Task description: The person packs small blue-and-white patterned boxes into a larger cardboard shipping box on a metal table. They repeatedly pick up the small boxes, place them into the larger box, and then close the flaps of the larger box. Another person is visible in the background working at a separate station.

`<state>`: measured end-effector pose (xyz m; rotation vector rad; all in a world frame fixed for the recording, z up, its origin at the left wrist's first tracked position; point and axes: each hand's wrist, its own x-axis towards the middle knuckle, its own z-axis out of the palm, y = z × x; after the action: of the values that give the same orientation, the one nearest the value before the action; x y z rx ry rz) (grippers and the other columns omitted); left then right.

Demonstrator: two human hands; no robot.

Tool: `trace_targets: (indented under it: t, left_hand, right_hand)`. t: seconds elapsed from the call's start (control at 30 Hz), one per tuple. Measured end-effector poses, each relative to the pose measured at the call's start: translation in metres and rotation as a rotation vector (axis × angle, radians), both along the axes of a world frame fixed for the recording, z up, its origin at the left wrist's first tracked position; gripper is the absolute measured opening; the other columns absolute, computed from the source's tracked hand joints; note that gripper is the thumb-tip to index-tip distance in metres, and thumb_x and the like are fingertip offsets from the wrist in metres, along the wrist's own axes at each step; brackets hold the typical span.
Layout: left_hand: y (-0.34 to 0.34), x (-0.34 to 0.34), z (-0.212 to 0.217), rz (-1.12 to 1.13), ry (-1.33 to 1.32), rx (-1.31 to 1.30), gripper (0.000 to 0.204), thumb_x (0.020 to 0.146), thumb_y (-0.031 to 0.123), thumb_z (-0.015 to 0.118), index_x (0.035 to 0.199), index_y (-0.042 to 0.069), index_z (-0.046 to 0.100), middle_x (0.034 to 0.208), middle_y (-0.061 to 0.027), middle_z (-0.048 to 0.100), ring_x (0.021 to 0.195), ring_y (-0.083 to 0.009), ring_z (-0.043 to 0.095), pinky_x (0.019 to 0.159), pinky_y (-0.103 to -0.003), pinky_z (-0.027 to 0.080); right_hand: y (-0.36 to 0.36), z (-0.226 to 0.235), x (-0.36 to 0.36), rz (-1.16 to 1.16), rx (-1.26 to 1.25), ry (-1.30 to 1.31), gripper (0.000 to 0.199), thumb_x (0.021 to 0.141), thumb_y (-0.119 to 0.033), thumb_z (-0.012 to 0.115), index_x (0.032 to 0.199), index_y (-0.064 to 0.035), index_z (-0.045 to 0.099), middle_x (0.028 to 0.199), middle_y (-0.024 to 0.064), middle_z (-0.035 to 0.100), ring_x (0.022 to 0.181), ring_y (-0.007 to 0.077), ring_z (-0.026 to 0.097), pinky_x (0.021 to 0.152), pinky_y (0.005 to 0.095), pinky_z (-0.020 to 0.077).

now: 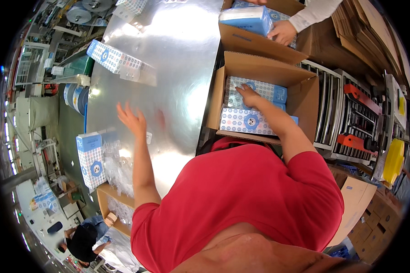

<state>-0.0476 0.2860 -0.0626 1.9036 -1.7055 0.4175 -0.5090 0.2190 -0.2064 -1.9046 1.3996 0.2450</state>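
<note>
My left hand [132, 120] is raised over the shiny metal table [173, 59], fingers spread and slightly blurred, holding nothing. Inside an open cardboard carton [305, 102] to the right, my right hand [248, 95] reaches down with its fingers stretched out over the contents. Beneath it lie white packs with a blue pattern; one patterned pack [234, 119] sits along the near wall, and another patterned pack [259, 85] is by the far side. The fingertips seem to touch clear wrapping between them, though the exact contact is hard to see.
On the table's left side lie a patterned pack [116, 60] and an upright-printed pack [91, 159] beside crumpled clear plastic [118, 168]. Across from me, a co-worker's hand [283, 32] handles a blue pack [248, 20] in another carton. A roller conveyor [325, 107] runs right of my carton.
</note>
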Motion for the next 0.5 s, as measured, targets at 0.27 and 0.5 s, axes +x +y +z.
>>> trace_targets:
  t: [0.27, 0.5]
  left_hand:
    - [-0.244, 0.078, 0.071, 0.529, 0.189, 0.342, 0.096, 0.074, 0.071, 0.055, 0.147, 0.019, 0.023, 0.152, -0.0196, 0.011, 0.139, -0.0409, 0.011, 0.094, -0.076, 0.020]
    - [-0.321, 0.126, -0.004, 0.380, 0.522, 0.530, 0.124, 0.057, 0.071, 0.068, 0.147, 0.004, 0.016, 0.137, -0.0379, 0.030, 0.125, -0.0440, 0.040, 0.103, -0.045, 0.036]
  right_hand:
    - [0.013, 0.049, -0.093, -0.143, -0.033, -0.015, 0.053, 0.081, -0.019, 0.060, 0.132, -0.0081, 0.048, 0.135, 0.0239, 0.042, 0.118, 0.0386, 0.048, 0.099, 0.0397, 0.0405]
    - [0.053, 0.096, -0.130, -0.127, 0.118, 0.148, 0.049, 0.084, -0.023, 0.061, 0.127, -0.0031, 0.050, 0.122, 0.0212, 0.056, 0.113, 0.0372, 0.053, 0.096, 0.0407, 0.0422]
